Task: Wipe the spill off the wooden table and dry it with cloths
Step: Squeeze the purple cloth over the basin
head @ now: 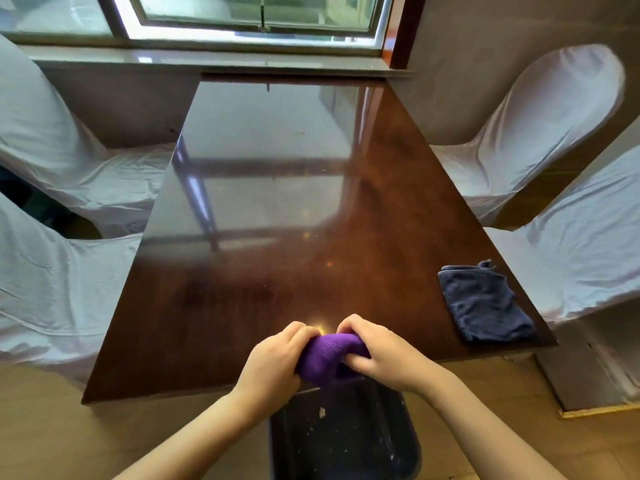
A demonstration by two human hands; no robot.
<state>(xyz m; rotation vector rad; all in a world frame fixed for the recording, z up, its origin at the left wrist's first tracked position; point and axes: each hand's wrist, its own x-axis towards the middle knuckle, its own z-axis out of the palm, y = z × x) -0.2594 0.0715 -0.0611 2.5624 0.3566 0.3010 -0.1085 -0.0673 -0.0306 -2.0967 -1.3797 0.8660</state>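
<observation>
A bunched purple cloth [329,355] is held between both my hands at the near edge of the glossy wooden table [277,202]. My left hand [277,358] grips its left end, and my right hand [377,351] grips its right end. The cloth looks twisted and sits above a dark bin [346,434] below the table edge. A folded dark blue cloth [485,303] lies flat on the table's near right corner, apart from my hands. A faint dull streak [242,292] shows on the tabletop ahead of my hands.
White-covered chairs stand on both sides: two on the left [52,150] and two on the right [519,133]. A window sill [207,62] and window lie beyond the table's far edge. The floor is tan.
</observation>
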